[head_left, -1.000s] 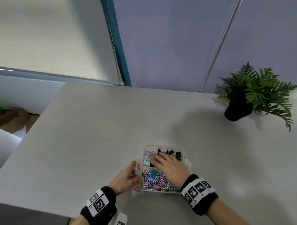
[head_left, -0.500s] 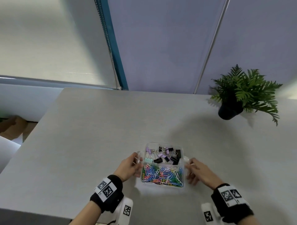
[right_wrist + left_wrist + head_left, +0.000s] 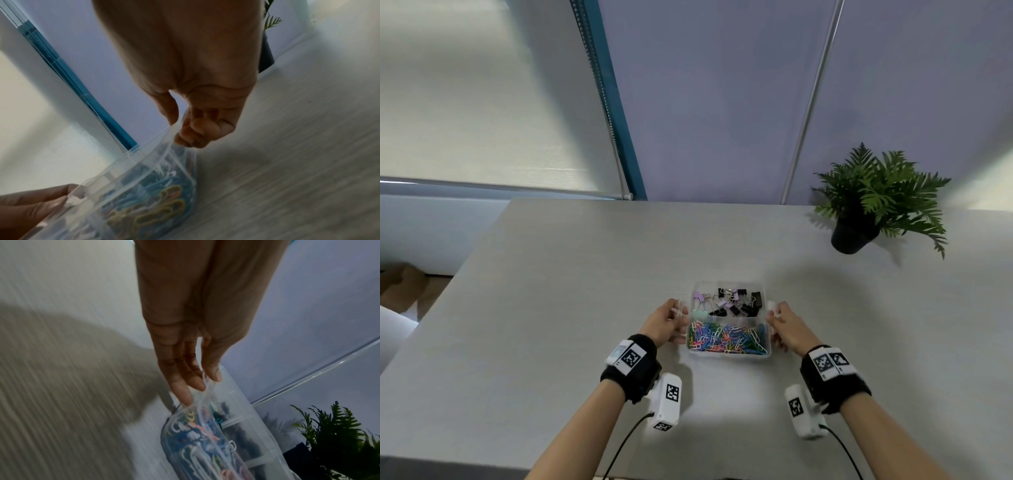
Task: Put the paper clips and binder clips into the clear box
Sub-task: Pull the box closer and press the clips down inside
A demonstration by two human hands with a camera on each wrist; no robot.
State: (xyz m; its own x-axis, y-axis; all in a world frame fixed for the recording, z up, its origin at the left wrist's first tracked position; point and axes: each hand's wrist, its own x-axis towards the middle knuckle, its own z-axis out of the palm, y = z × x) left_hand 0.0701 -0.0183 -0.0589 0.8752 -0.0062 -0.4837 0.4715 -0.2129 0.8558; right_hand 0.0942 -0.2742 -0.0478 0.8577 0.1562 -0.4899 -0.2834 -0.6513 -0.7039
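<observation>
A pale grey worktop (image 3: pixel 551 308) runs from the near edge to a lilac wall, with a blind at the far left. Nearest are the two forearms with banded wrists. Just beyond, the left hand (image 3: pixel 666 322) pinches a clear tab on the left side of the box (image 3: pixel 729 356), thumb above and fingers below; the right hand (image 3: pixel 787 325) has its thumb over the right rim and curled fingers under the tab (the wrist views show both grips plainly). The box sits on the worktop between them. Its near half is full of coloured paper clips (image 3: pixel 727 337), its far half holds black and lilac binder clips (image 3: pixel 732 303), a divider between. Farther back at the right stands a potted fern (image 3: pixel 876 202).

No loose clips show on the worktop, so the sorting looks finished, and this seems the closing step: handling the filled box. With no lid visible, the next move calls for a level, even lift or slide from both sides, lest the clips spill.
</observation>
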